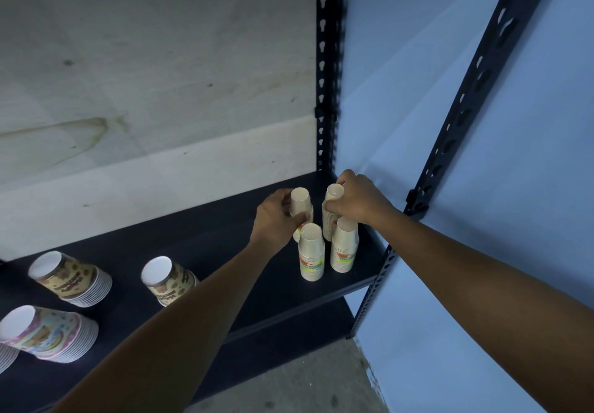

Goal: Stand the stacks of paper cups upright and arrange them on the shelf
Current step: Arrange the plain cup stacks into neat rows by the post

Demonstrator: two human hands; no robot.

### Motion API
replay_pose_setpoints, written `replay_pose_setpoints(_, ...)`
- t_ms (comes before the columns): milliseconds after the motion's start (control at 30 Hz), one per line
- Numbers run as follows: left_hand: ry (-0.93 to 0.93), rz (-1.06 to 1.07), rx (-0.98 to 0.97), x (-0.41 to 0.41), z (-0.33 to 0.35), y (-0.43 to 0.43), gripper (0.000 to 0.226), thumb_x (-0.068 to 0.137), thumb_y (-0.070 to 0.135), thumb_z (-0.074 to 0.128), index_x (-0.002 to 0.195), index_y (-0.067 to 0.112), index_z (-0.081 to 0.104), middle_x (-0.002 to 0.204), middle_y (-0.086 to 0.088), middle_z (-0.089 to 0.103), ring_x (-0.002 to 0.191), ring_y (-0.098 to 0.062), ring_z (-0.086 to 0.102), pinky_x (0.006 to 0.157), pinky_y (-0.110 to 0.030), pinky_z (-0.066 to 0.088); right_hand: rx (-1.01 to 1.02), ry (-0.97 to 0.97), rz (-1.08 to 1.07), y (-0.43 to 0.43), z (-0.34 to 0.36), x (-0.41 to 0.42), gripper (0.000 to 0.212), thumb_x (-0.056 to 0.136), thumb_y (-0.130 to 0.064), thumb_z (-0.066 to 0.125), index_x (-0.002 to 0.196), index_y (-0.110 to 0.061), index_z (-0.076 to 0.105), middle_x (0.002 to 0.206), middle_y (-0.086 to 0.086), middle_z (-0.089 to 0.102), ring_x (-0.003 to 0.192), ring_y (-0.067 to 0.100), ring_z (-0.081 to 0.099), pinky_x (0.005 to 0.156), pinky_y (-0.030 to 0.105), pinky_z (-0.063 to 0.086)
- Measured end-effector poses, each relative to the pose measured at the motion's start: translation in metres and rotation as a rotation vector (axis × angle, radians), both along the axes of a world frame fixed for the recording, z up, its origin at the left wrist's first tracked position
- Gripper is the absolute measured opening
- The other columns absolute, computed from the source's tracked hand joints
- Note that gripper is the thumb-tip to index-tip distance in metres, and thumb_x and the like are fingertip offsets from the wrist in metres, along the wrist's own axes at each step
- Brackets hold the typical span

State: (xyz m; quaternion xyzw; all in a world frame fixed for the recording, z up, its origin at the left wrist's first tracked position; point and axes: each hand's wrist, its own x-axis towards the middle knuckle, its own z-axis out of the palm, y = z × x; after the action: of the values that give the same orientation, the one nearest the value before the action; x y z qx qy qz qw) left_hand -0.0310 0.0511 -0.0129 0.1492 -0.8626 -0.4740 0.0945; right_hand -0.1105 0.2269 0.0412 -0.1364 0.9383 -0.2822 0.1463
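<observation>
Several slim cream stacks of paper cups stand bottom-up at the right end of the dark shelf [199, 245]. My left hand [276, 219] grips the back-left stack [300, 202]. My right hand [356, 199] grips the back-right stack [332, 197] near the corner post. Two more cream stacks, one at front left [311, 252] and one at front right [344, 245], stand free in front of my hands. Wider patterned stacks lie tilted on their sides at the left: a brown one [69, 279], another brown one [168, 279], and a pastel one [48, 334].
Dark slotted metal posts stand at the back corner [326, 68] and the front right [475, 91]. A pale wooden back panel [144, 75] closes the shelf behind. A blue wall [530, 187] is on the right. A lower shelf [289, 342] and grey floor [305, 387] lie below.
</observation>
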Motion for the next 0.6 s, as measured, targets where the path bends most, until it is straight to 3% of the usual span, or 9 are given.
replay_pose_setpoints(100, 0.013, 0.006, 0.005, 0.003, 0.001, -0.002, 0.058, 0.076, 0.023, 0.085, 0.128, 0.022, 0.059, 0.120, 0.005, 0.065, 0.105, -0.009, 0.064, 0.085, -0.018, 0.051, -0.040, 0.021, -0.003, 0.001, 0.005, 0.002, 0.072, 0.080, -0.044, 0.079, 0.136, -0.017, 0.044, 0.133, 0.009, 0.044, 0.106, 0.021, 0.052, 0.081, 0.033, 0.044)
replay_pose_setpoints(167, 0.020, 0.029, -0.006, 0.006, 0.005, -0.007, 0.063, 0.075, 0.024, 0.086, 0.131, 0.021, 0.057, 0.121, 0.003, 0.064, 0.107, -0.011, 0.063, 0.094, -0.026, 0.053, -0.056, 0.047, 0.002, 0.000, 0.011, 0.003, 0.074, 0.084, -0.047, 0.075, 0.142, -0.018, 0.041, 0.140, 0.008, 0.042, 0.116, 0.023, 0.052, 0.086, 0.032, 0.042)
replay_pose_setpoints(233, 0.025, 0.047, -0.015, 0.011, 0.013, -0.012, 0.064, 0.078, 0.024, 0.085, 0.135, 0.018, 0.055, 0.123, 0.001, 0.062, 0.111, -0.012, 0.061, 0.096, -0.024, 0.050, -0.052, 0.069, 0.024, -0.005, 0.020, 0.006, 0.075, 0.087, -0.051, 0.070, 0.147, -0.019, 0.038, 0.146, 0.008, 0.039, 0.128, 0.025, 0.050, 0.091, 0.033, 0.043)
replay_pose_setpoints(400, 0.061, 0.106, -0.043, 0.032, 0.039, -0.042, 0.064, 0.082, 0.029, 0.082, 0.138, 0.020, 0.053, 0.127, -0.001, 0.062, 0.114, -0.011, 0.059, 0.093, -0.022, 0.046, -0.014, 0.116, 0.233, -0.033, 0.044, 0.021, 0.079, 0.091, -0.050, 0.065, 0.157, -0.027, 0.026, 0.163, 0.004, 0.024, 0.149, 0.023, 0.030, 0.117, 0.042, 0.035)
replay_pose_setpoints(600, 0.080, 0.181, -0.181, 0.091, 0.067, -0.114, 0.060, 0.083, 0.028, 0.081, 0.137, 0.023, 0.054, 0.129, 0.002, 0.061, 0.117, -0.011, 0.059, 0.099, -0.029, 0.052, -0.047, 0.148, 0.404, -0.092, 0.062, 0.059, 0.076, 0.093, -0.046, 0.064, 0.157, -0.028, 0.026, 0.164, 0.002, 0.022, 0.150, 0.022, 0.027, 0.116, 0.035, 0.031)
